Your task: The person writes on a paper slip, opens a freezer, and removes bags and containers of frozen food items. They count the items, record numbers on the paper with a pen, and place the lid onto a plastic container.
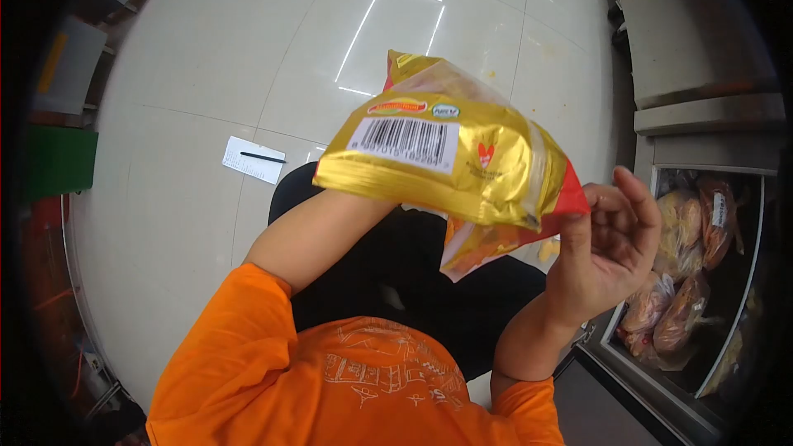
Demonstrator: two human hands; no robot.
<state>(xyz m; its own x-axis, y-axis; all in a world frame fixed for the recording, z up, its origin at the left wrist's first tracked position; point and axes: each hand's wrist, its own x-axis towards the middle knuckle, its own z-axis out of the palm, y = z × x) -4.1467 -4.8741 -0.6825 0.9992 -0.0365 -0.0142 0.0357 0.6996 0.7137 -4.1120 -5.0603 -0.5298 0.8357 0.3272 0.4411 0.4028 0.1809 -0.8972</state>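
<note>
A shiny gold and red plastic package (504, 165) with a barcode label (403, 142) spans the middle of the head view, above my lap. My right hand (607, 244) is at the package's right end, its thumb and index finger pinching the red corner while the other fingers curl loosely. My left forearm reaches up behind the package, and the package hides my left hand, so its fingers cannot be seen. A transparent part of the package hangs below the gold part.
An open drawer (746, 281) at the right holds several bagged food items (681, 306). White paper (248, 167) with a black pen (263, 157) lies on the tiled floor (190, 74). A green box (62, 161) and grey units stand at the left.
</note>
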